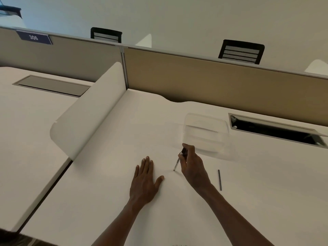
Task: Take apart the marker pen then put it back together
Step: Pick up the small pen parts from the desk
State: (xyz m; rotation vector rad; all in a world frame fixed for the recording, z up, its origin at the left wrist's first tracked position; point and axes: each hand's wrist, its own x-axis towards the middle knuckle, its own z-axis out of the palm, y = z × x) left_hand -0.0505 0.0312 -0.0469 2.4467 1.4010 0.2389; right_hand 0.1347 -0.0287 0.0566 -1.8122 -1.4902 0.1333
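Marker pen parts number two in this view: a slim grey-and-black marker body (179,160) held in the right hand (192,167), and one thin dark grey rod (219,180) lying alone on the desk. Two bare hands and forearms are in view, two black mesh-backed chairs (241,52) stand beyond the partition, and one clear plastic tray (206,132) sits on the desk just past the right hand.

A white matte desk (110,192) carries everything. A curved white divider panel (88,114) rises along its left edge, a tan fabric partition (213,82) closes the back, and a dark open cable slot (276,131) is cut into the desktop at the right. A blue sign reading 306 (33,37) hangs on the far left partition, under a plain pale wall.

The marker body stands tilted, its narrow tip touching the desk between the two hands, its black upper end up near the fingertips of the right hand. Those fingers are curled narrowly around the upper part of the body in a writing-like pinch; the exact finger contacts are blurred, so I cannot tell which ones press it. The left hand (145,178) lies flat, palm down on the desk, fingers straight and close together, thumb spread, holding nothing. The rod lies to the right of the right wrist, apart from it.
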